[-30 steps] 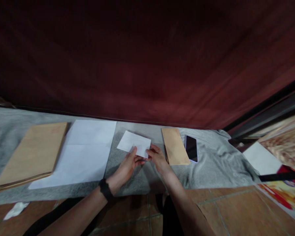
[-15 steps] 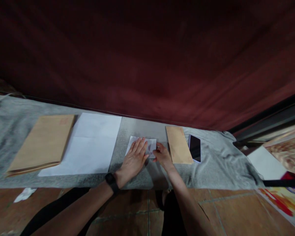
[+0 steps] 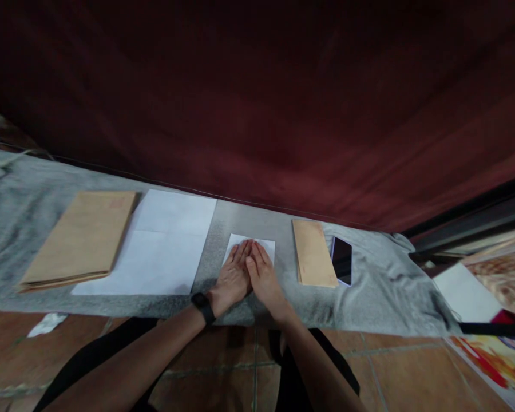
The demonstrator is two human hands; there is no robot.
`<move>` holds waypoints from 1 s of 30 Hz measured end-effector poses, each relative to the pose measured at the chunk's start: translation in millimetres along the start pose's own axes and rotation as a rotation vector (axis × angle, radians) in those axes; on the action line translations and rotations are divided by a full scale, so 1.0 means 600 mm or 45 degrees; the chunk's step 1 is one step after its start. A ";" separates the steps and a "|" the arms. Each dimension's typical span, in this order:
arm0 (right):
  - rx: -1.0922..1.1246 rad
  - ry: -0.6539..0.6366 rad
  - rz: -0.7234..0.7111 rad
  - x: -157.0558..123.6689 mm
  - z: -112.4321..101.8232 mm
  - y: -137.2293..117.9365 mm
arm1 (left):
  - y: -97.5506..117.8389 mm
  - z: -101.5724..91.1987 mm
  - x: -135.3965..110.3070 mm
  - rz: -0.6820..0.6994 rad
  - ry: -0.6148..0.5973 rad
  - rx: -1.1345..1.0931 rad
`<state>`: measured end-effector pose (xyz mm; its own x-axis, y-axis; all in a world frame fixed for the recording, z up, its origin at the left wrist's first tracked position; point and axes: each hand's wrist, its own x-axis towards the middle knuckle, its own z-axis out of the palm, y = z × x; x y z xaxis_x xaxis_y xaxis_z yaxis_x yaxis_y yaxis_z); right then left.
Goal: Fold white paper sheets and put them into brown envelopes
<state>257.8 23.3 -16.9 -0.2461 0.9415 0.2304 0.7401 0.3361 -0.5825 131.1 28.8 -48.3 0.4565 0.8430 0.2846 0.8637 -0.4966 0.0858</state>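
Under both hands lies a small white folded paper [image 3: 268,246], with only its far edge and corners showing. My left hand [image 3: 234,276], a dark watch [image 3: 203,308] on its wrist, presses flat on the paper's left half. Flat against it, side by side, my right hand [image 3: 265,278] rests on the right half, fingers stretched out. To the left, large white sheets [image 3: 171,252] with a crease lie partly beneath a stack of brown envelopes [image 3: 83,234]. Right of the hands are smaller brown envelopes [image 3: 315,254].
A phone [image 3: 342,260] lies beside the smaller envelopes. Everything sits on a narrow surface covered in grey cloth [image 3: 381,292]. A dark red curtain-like sheet [image 3: 257,114] rises behind it. A crumpled white scrap [image 3: 47,324] is on the tiled floor [image 3: 206,372].
My right hand has moved left from the paper's right edge and now lies flat on it, against my left hand. The left hand stays on the paper.
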 end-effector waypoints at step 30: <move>-0.641 0.048 0.100 -0.016 -0.007 0.053 | -0.055 -0.039 -0.003 -0.362 -0.091 -0.008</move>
<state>286.4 25.0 -34.1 -0.1622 0.9586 0.2342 0.9675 0.2011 -0.1532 96.6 39.2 -29.1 0.2101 0.9610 0.1800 0.9579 -0.2392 0.1587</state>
